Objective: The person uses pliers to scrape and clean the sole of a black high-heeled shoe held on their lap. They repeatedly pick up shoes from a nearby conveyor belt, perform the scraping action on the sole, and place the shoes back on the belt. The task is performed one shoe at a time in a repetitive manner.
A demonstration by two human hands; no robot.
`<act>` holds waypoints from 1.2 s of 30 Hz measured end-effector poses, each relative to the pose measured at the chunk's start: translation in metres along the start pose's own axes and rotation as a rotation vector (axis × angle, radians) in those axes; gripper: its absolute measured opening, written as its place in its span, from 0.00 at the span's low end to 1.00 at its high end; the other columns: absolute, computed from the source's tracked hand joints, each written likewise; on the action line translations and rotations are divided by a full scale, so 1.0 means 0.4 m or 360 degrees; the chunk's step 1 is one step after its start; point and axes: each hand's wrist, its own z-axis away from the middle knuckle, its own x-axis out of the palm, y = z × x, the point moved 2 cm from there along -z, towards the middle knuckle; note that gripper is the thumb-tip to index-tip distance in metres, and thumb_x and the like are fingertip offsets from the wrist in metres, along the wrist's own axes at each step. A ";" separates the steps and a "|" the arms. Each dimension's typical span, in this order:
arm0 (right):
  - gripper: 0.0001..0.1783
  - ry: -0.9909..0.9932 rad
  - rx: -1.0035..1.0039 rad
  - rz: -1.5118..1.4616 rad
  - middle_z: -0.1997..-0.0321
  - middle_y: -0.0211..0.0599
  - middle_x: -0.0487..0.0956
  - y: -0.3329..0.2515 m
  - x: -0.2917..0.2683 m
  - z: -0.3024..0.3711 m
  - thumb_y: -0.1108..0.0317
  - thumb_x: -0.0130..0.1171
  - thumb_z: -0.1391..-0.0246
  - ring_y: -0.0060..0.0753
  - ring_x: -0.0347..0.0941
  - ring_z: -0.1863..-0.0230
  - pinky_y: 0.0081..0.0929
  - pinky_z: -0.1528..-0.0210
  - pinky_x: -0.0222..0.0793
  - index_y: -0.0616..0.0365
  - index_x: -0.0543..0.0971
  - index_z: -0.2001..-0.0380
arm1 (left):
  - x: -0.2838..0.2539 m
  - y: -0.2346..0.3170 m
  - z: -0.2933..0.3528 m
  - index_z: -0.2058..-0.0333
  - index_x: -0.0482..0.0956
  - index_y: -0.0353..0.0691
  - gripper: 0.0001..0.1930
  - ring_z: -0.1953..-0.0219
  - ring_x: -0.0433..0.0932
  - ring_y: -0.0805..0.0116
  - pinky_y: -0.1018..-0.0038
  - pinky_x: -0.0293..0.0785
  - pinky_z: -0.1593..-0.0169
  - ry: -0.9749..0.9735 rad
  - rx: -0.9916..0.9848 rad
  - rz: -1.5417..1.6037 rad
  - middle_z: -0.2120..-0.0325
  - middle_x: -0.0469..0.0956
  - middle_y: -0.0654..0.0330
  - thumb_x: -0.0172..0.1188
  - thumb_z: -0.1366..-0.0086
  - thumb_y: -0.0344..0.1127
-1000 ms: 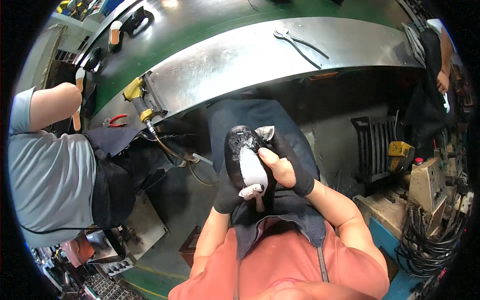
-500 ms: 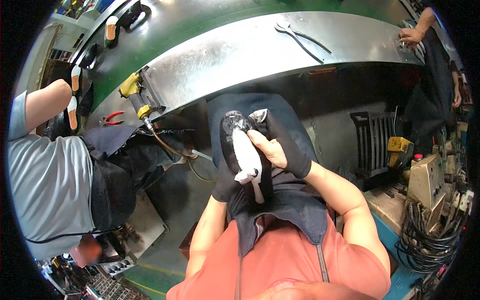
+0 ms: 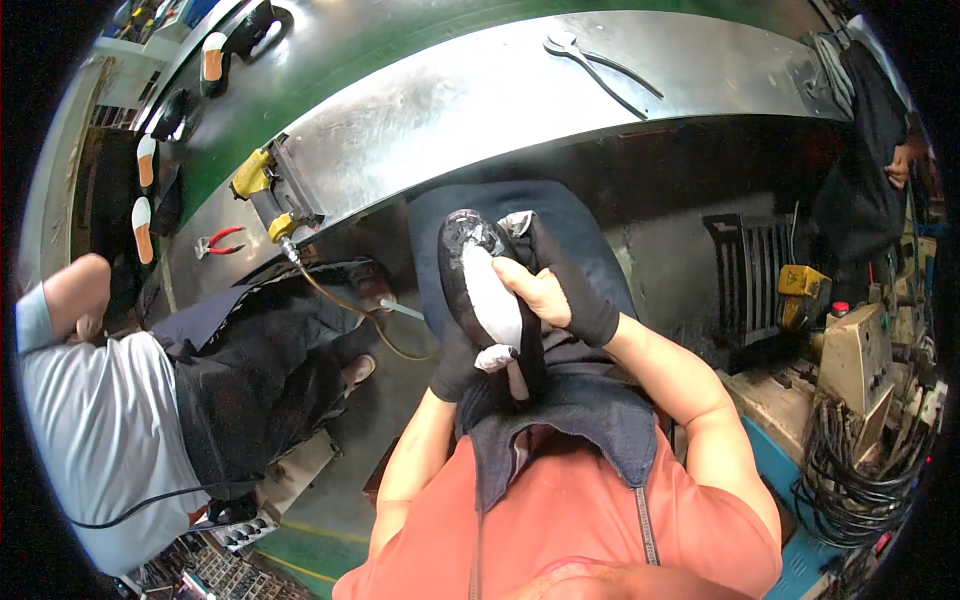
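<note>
The shoe, black with a pale strip along its underside, is held over the person's lap, underside up, its rounded, shiny, wrinkled end pointing toward the bench. The right hand grasps the shoe from the right, thumb resting on the strip, the other fingers mostly out of sight. The left hand grips the nearer end, a white-wrapped digit showing there; the rest of it is hidden. Black sleeves cover both wrists. On the bench, beyond the lap, pincers lie with their handles apart. At the bench's left end is a yellow nail gun with a hose running down from it; red-handled pliers lie just left of that. Farther left are more shoes, pale soles showing. A co-worker in a light shirt sits at left.
</note>
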 end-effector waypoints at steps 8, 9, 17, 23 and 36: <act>0.20 0.0012 0.0036 -0.0117 0.56 0.40 0.73 0.026 -0.007 -0.019 0.61 0.56 0.41 0.33 0.69 0.52 0.29 0.45 0.63 0.62 0.69 0.52 | -0.008 -0.054 -0.016 0.46 0.69 0.37 0.29 0.51 0.74 0.63 0.67 0.73 0.48 0.0070 -0.0125 0.0251 0.52 0.75 0.56 0.66 0.46 0.37; 0.20 0.0017 0.0048 -0.0107 0.56 0.40 0.73 0.023 -0.009 -0.017 0.61 0.56 0.41 0.33 0.69 0.52 0.29 0.45 0.63 0.62 0.69 0.52 | -0.004 -0.049 -0.016 0.46 0.69 0.37 0.26 0.52 0.75 0.62 0.67 0.73 0.49 0.0079 -0.0118 0.0254 0.52 0.75 0.56 0.61 0.42 0.40; 0.23 0.0125 0.0089 -0.0043 0.54 0.44 0.75 0.022 -0.013 -0.022 0.58 0.58 0.42 0.35 0.71 0.51 0.31 0.46 0.65 0.64 0.69 0.51 | -0.013 -0.096 -0.031 0.48 0.71 0.37 0.22 0.51 0.74 0.67 0.67 0.73 0.49 0.0012 -0.0250 0.0203 0.52 0.75 0.57 0.63 0.41 0.29; 0.23 0.0094 0.0202 -0.0087 0.54 0.45 0.76 0.088 -0.028 -0.070 0.56 0.56 0.40 0.33 0.72 0.52 0.29 0.47 0.67 0.65 0.70 0.52 | -0.066 -0.224 -0.093 0.50 0.72 0.36 0.17 0.55 0.75 0.68 0.70 0.74 0.53 0.0049 -0.0540 0.0606 0.57 0.76 0.59 0.56 0.36 0.34; 0.27 0.0105 0.0150 -0.0493 0.44 0.38 0.70 0.141 -0.038 0.063 0.63 0.53 0.36 0.29 0.68 0.46 0.29 0.43 0.65 0.58 0.57 0.39 | 0.019 -0.034 -0.134 0.43 0.67 0.34 0.26 0.55 0.77 0.65 0.69 0.76 0.51 0.0267 -0.0332 0.0590 0.53 0.75 0.55 0.58 0.38 0.38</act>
